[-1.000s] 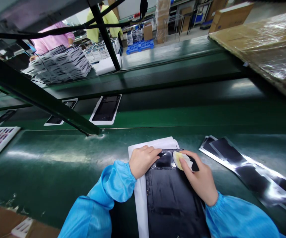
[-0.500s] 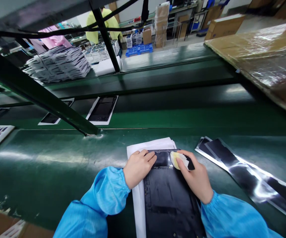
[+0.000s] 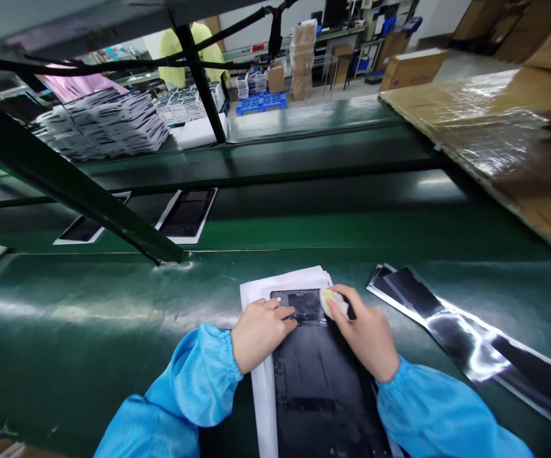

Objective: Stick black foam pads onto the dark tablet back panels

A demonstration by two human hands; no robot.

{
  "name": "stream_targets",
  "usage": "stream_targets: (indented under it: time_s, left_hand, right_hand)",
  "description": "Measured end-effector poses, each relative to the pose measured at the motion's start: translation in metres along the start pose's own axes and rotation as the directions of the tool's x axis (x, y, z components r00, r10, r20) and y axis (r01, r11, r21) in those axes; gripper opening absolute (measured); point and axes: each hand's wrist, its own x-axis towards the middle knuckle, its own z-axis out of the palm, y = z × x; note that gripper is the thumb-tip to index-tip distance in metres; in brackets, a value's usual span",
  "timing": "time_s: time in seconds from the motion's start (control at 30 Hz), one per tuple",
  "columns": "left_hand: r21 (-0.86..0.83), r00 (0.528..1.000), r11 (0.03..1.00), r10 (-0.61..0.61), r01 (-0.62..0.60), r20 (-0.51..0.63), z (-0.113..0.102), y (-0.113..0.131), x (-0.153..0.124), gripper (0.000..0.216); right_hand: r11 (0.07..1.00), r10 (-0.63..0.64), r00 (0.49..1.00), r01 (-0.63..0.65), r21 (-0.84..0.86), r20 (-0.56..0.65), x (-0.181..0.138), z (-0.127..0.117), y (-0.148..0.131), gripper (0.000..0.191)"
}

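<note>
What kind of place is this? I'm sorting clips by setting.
Probably an electronics assembly line: a green conveyor belt carrying a dark panel, stacked parts beyond, and cardboard boxes.

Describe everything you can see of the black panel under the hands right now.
The black panel is a flat, dark, rigid-looking rectangle with a matte face, faint recessed outlines and a glossier band near its far edge. It lies flat on white paper sheets on the green bench, long side running away from the person. The left hand rests fingers on its far left corner; the right hand presses a small pale pad against its far edge.
</note>
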Motion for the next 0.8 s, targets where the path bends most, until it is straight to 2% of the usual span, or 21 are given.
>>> stream_targets:
  time_s: [0.07, 0.23, 0.37, 0.53, 0.7, 0.8]
  left_hand:
    - [-0.005, 1.000, 1.000, 0.004, -0.004, -0.002, 0.001, -0.001, 0.001, 0.017]
    - [-0.015, 1.000, 1.000, 0.000, 0.000, -0.025, 0.003, -0.001, 0.002, 0.014]
    - [-0.037, 0.998, 0.999, 0.000, -0.002, -0.056, 0.006, -0.002, 0.001, 0.013]
    - [-0.041, 0.999, 0.999, -0.005, 0.003, -0.048, 0.006, -0.002, 0.002, 0.013]
    - [-0.049, 0.999, 0.999, 0.008, -0.010, -0.034, 0.003, -0.001, 0.002, 0.014]
    - [-0.053, 1.000, 0.999, 0.009, -0.011, -0.025, 0.003, -0.001, 0.002, 0.013]
  right_hand:
    - [0.999, 0.032, 0.999, -0.032, -0.022, -0.034, -0.002, -0.004, 0.005, 0.031]
    - [0.996, -0.086, 0.996, 0.085, 0.026, 0.025, -0.007, -0.002, 0.001, 0.032]
    - [1.000, -0.002, 0.999, 0.001, -0.026, -0.046, -0.005, -0.004, 0.003, 0.033]
    - [0.996, -0.094, 0.996, 0.094, -0.003, -0.004, -0.007, -0.006, 0.003, 0.032]
    - [1.000, 0.004, 1.000, -0.003, 0.022, -0.017, -0.012, -0.015, 0.010, 0.031]
    - [0.999, -0.047, 0.998, 0.048, 0.011, -0.033, -0.016, -0.017, 0.012, 0.029]
